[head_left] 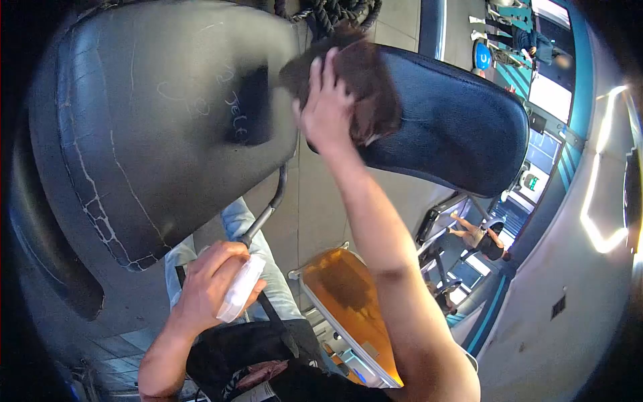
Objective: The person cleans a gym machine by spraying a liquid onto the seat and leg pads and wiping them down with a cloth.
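Note:
A dark brown cloth (365, 87) lies under my right hand (327, 104), bunched against the near end of a black padded seat (449, 120). The fingers are spread over the cloth and slightly blurred. Beside it, a large cracked black pad (181, 87) with pale scrawled marks fills the upper left. Lower down, my left hand (218, 285) is wrapped around a white, partly see-through plastic bottle (242, 288); its top is hidden by the fingers. A bent metal bar (271, 208) with a dark grip runs down from the pads toward this hand.
Black braided rope (335, 15) hangs at the top, behind the cloth. An orange, worn panel in a pale frame (318, 298) stands below the right arm. Other people (492, 244) are farther off at the right, among gym equipment. A blue ball (482, 55) is at upper right.

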Motion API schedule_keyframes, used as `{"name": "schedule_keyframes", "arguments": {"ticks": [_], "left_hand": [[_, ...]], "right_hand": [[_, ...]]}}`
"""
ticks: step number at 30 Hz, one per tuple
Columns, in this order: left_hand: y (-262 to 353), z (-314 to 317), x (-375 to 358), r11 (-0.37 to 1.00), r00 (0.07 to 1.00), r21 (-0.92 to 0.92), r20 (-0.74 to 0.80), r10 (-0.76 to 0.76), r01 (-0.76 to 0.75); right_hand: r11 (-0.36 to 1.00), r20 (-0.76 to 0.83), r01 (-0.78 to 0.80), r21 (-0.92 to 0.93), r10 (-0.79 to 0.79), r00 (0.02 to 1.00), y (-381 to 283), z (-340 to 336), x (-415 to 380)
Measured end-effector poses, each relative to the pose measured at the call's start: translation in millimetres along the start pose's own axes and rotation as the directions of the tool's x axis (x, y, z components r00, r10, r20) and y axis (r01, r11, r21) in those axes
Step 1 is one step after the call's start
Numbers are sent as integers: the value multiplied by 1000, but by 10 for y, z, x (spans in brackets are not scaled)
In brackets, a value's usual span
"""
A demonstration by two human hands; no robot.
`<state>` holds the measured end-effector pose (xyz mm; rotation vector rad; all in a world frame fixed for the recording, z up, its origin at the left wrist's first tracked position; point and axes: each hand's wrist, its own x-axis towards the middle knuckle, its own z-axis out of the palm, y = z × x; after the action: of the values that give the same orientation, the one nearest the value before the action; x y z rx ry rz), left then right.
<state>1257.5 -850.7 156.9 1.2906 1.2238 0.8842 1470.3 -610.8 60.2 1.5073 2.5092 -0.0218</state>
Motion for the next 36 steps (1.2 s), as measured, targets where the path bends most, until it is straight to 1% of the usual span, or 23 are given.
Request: {"name": "schedule_keyframes", "arguments": {"ticks": [3,5,7,8,9,11,13,14,16,18,19,21,22,24,26,27,28,29,31,32,33,35,36], "left_hand": [[36,-32,-46,1000,1000,-2,4,-14,14],[-20,-25,-61,1000,1000,-20,9,-24,24],[-58,19,-61,999,1000,-35,-17,-13,12],[-68,51,-49,999,1000,-42,-29,-6,4],[-72,83,-37,998,1000,-57,-30,-7,5],[-70,129,-20,997,1000,-72,-26,-7,5],[-40,171,-1,998,1000,-63,-22,8,-9],[-19,183,13,998,1000,-53,-19,18,-19],[38,177,8,999,1000,-46,7,19,-19],[69,152,5,999,1000,-29,4,25,-25],[79,141,-15,999,1000,-25,-1,26,-26],[98,114,-46,999,999,-21,-7,38,-39],[100,100,-50,998,999,-22,-9,50,-50],[64,87,-49,998,998,-26,-41,56,-57],[27,110,-41,997,997,-47,-63,52,-55],[20,127,-24,997,997,-59,-57,48,-51],[14,139,-2,997,998,-66,-47,44,-47],[0,145,24,997,998,-69,-38,43,-45],[-20,171,40,995,998,-80,-36,51,-54],[-33,182,42,995,998,-84,-35,54,-57],[-40,189,37,995,998,-80,-30,52,-55],[-59,186,9,996,999,-74,-23,49,-51],[-65,179,-23,997,999,-67,-28,37,-39]], "right_hand": [[972,183,113,-205,-75,980,150,-84,-539],[963,221,63,-262,-4,975,339,-695,-740],[882,122,-12,-472,79,989,651,-1359,-637],[824,-16,-64,-563,66,998,789,-1526,-533],[759,-155,-128,-638,37,987,880,-1590,-389],[730,-233,-158,-665,-1,973,876,-1464,-89],[750,-246,-137,-647,-35,969,656,-1198,174],[844,-202,-98,-528,-13,979,531,-1022,278],[924,16,-59,-377,70,997,229,-593,373],[918,-71,145,-368,-183,981,224,-29,201],[934,-61,199,-297,-226,972,207,-49,77],[983,191,85,-165,-53,980,265,-314,-264],[977,203,50,-208,-7,979,313,-676,-419],[893,129,-34,-449,102,986,583,-1364,-636],[747,-289,-258,-613,92,953,1171,-1851,-744],[587,-402,-348,-731,41,915,1381,-2040,-653],[610,-465,-413,-677,81,882,1525,-2108,-485],[653,-514,-397,-645,14,858,1517,-2060,-250],[468,-416,-350,-811,-41,909,1219,-1882,232],[611,-247,-336,-717,228,942,990,-1779,559],[723,-8,-360,-590,441,898,792,-1592,852],[877,203,-136,-461,253,946,498,-965,1218],[902,212,-66,-426,170,962,414,-528,1355]]}}
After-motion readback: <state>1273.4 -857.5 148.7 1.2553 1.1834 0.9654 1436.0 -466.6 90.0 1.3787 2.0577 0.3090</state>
